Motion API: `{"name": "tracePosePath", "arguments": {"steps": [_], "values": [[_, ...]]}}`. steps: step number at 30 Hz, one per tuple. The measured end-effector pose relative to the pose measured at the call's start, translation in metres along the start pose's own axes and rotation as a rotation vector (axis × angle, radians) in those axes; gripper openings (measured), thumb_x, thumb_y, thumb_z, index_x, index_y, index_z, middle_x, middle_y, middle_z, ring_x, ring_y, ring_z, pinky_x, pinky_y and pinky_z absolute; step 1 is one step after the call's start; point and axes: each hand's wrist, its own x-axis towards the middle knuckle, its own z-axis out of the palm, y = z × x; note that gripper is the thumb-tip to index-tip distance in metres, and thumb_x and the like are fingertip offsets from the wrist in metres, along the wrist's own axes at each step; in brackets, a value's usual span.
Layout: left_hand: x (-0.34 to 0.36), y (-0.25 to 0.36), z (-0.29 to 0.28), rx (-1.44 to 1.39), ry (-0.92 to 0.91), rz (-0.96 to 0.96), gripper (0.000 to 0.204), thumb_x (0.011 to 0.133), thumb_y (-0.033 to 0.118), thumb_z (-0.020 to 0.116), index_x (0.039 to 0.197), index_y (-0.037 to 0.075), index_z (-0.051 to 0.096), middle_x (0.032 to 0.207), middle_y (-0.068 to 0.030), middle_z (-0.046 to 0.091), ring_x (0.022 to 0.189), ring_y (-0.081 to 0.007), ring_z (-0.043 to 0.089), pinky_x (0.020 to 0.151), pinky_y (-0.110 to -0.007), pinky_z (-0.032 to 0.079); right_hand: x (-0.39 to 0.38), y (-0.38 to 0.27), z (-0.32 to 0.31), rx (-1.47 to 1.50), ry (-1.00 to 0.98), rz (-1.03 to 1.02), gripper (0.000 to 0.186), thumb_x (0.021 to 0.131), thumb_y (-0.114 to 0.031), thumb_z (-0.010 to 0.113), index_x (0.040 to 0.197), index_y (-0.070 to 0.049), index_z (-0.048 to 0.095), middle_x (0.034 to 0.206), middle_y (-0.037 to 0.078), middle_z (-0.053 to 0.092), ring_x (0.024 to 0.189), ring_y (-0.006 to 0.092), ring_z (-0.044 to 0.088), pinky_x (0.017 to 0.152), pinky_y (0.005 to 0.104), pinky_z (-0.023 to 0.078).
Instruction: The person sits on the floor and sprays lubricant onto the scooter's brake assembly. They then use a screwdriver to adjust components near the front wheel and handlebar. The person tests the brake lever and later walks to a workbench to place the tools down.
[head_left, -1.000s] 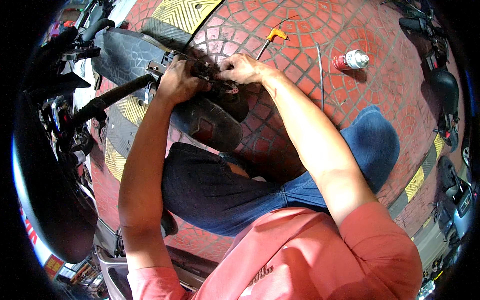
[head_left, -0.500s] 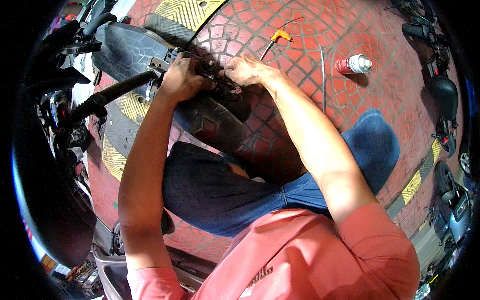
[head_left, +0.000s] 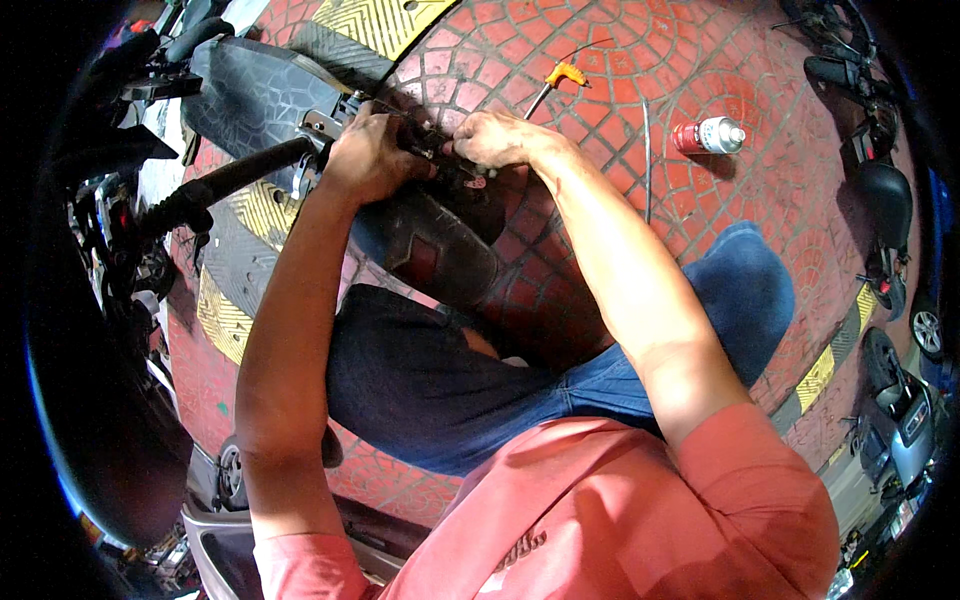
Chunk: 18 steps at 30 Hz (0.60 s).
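Note:
My left hand (head_left: 372, 155) is closed at the hub area of a wheel on a dark stand-up scooter (head_left: 255, 100). Its fingers curl over small dark parts that I cannot make out. Opposite it, my right hand (head_left: 490, 140) has its fingers bent together in a pinch at the same spot, and whatever it holds is hidden. Just below the right fingers a small drilled metal disc (head_left: 475, 183) shows. A black mudguard (head_left: 435, 255) covers the wheel on the side nearest me. The black steering tube (head_left: 235, 183) runs off to the left.
On the red paving lie an orange-handled tool (head_left: 567, 76), a thin grey rod (head_left: 647, 165) and a red-and-white spray can (head_left: 708, 135). Yellow-and-black ramps (head_left: 385, 22) border the paving. Parked motorbikes (head_left: 885, 200) line the right, with a large dark shape (head_left: 95, 400) at left.
My right fingers have shifted slightly and bunched closer together. The left hand stays almost in place at the wheel. The view has shifted a little.

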Motion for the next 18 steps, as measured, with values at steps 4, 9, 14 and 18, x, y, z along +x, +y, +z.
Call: {"name": "tracePosePath", "arguments": {"steps": [4, 9, 14, 18], "values": [[-0.001, -0.002, 0.004, 0.038, 0.100, 0.013, 0.064, 0.066, 0.043, 0.083, 0.121, 0.014, 0.067, 0.126, -0.0184, 0.058, 0.123, -0.0379, 0.050, 0.104, -0.046, 0.043, 0.009, 0.023, 0.001, 0.202, 0.007, -0.074, 0.034, 0.090, -0.035, 0.065, 0.089, -0.002, 0.070, 0.075, 0.005, 0.068, 0.070, 0.0170, 0.062, 0.064, 0.0370, 0.050], [-0.018, -0.002, 0.002, -0.013, 0.180, -0.019, 0.057, 0.067, 0.044, 0.080, 0.113, 0.011, 0.072, 0.116, -0.0200, 0.064, 0.118, -0.0390, 0.054, 0.103, -0.045, 0.043, 0.033, 0.060, 0.004, 0.468, 0.329, 0.454, 0.031, 0.090, -0.032, 0.070, 0.090, -0.002, 0.067, 0.074, 0.006, 0.066, 0.055, 0.0138, 0.061, 0.046, 0.0271, 0.050], [-0.011, 0.018, 0.002, 0.003, 0.251, -0.108, 0.053, 0.076, 0.048, 0.075, 0.111, 0.009, 0.071, 0.119, -0.0217, 0.061, 0.117, -0.0399, 0.054, 0.103, -0.046, 0.044, 0.047, 0.109, -0.023, 0.141, 0.740, 0.811, 0.059, 0.080, -0.055, 0.072, 0.113, -0.007, 0.069, 0.111, 0.015, 0.072, 0.107, 0.0313, 0.068, 0.090, 0.0460, 0.052], [0.006, -0.016, 0.027, 0.076, 0.351, 0.055, 0.035, 0.089, 0.033, 0.063, 0.103, 0.002, 0.069, 0.108, -0.0217, 0.065, 0.108, -0.0411, 0.058, 0.095, -0.048, 0.047, 0.062, 0.124, -0.030, 0.176, 0.810, 0.927, 0.052, 0.082, -0.047, 0.070, 0.115, -0.008, 0.068, 0.119, 0.017, 0.068, 0.112, 0.0347, 0.066, 0.095, 0.0445, 0.052]]}}
